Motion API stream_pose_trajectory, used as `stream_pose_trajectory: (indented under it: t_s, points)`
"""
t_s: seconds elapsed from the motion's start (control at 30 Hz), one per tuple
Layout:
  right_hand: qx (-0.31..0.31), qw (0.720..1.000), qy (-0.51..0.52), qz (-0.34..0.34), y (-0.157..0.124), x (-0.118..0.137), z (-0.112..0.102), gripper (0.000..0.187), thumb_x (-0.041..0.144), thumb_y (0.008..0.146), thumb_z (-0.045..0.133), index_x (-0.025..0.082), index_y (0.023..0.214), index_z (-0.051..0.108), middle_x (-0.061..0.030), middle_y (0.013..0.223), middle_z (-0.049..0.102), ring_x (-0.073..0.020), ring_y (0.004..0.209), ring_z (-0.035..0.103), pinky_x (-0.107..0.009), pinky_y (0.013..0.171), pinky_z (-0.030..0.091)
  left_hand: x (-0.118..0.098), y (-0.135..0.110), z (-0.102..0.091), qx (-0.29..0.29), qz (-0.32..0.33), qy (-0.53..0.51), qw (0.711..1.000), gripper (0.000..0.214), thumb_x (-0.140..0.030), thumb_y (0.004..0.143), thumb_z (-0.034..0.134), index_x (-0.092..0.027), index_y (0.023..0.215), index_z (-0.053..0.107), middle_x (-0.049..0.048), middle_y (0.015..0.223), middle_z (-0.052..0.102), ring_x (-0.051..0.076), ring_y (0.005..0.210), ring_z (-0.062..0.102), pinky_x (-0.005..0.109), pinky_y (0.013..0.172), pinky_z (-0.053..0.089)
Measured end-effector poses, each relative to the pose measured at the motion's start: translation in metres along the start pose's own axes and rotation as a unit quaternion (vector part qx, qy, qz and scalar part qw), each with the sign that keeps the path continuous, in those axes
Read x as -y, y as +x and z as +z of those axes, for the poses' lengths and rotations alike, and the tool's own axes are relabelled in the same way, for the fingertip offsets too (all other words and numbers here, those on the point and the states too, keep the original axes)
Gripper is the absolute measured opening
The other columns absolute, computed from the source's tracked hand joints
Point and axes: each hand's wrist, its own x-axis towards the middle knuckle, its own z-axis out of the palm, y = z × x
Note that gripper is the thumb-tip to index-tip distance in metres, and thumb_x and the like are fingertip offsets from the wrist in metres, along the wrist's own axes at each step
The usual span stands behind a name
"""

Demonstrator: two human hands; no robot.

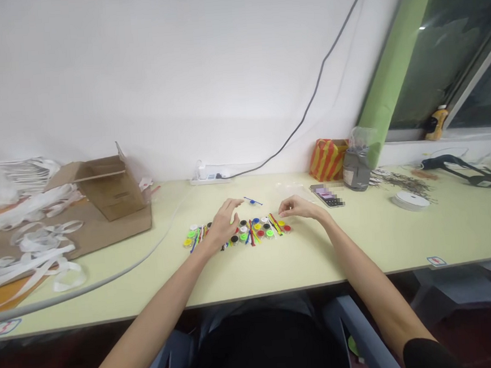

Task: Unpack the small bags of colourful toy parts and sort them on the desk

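Where left hand [223, 222] crosses, colorful pieces [243, 237] partly hidden.

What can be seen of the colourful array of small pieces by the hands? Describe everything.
The array is a band of small round pieces and slim strips, spread from left to right on the pale table. The round pieces look like plastic, with yellow, green, white, black, red and blue tops. Among the strips are red, blue and yellow ones. The left hand hides part; the right hand is near the right end; contact is unclear.
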Motion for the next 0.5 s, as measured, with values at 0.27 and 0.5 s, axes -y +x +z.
stream_pose_trajectory:
  t_s: [0.27,0.5]
  points:
    - [0.008,0.999,-0.005,0.036,-0.002,0.0,0.003,0.023,0.037,0.067,0.079,0.015,0.074,0.078,-0.0053,0.073,0.074,-0.0182,0.067,0.063,-0.027,0.062,0.045,0.0,0.001,0.0,0.016,0.012,-0.003,1.0,0.043,-0.004,0.087,0.041,-0.022,0.124,0.055,0.0076,0.116,0.059,0.02,0.112,0.057,0.04,0.1,0.047]
    - [-0.099,0.992,0.075,0.003,0.004,0.012,0.014,0.027,0.039,0.071,0.078,0.014,0.079,0.077,-0.0061,0.073,0.074,-0.0173,0.065,0.063,-0.026,0.059,0.047,-0.009,0.002,0.002,0.05,0.025,-0.035,0.998,0.028,-0.024,0.096,0.049,-0.023,0.123,0.057,0.0074,0.109,0.062,0.021,0.105,0.06,0.038,0.094,0.049]
